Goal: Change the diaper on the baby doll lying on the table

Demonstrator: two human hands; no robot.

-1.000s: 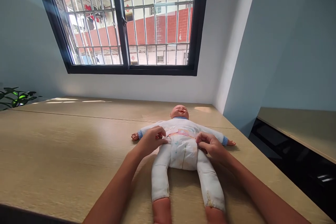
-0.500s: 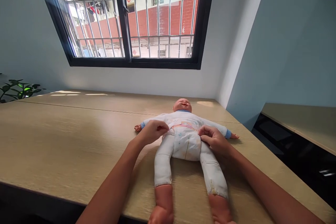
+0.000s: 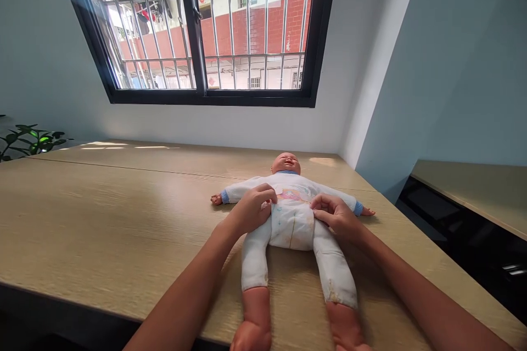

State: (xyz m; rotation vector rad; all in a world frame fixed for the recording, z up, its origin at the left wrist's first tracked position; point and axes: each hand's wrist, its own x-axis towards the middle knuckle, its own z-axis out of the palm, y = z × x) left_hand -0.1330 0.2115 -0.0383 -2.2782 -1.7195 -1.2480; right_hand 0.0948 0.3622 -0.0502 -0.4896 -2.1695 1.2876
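A baby doll (image 3: 285, 163) lies on its back on the wooden table, head toward the window and feet toward me. It wears a white top with blue cuffs and a white diaper (image 3: 293, 226) around its hips. At the diaper's left upper edge, my left hand (image 3: 253, 208) is closed, its fingers bent over the waist edge. My right hand (image 3: 334, 215) pinches the right upper edge of the diaper between thumb and fingers. The tabs themselves are hidden under my fingers.
The wooden table (image 3: 123, 219) reaches back to the wall beneath a barred window (image 3: 206, 97). A lower surface with a dark front (image 3: 457, 219) stands at the right. Plant leaves (image 3: 35, 140) show at the far left.
My left hand has moved right and inward over the diaper's waist edge. My right hand stays at the right edge, and the doll lies as before.
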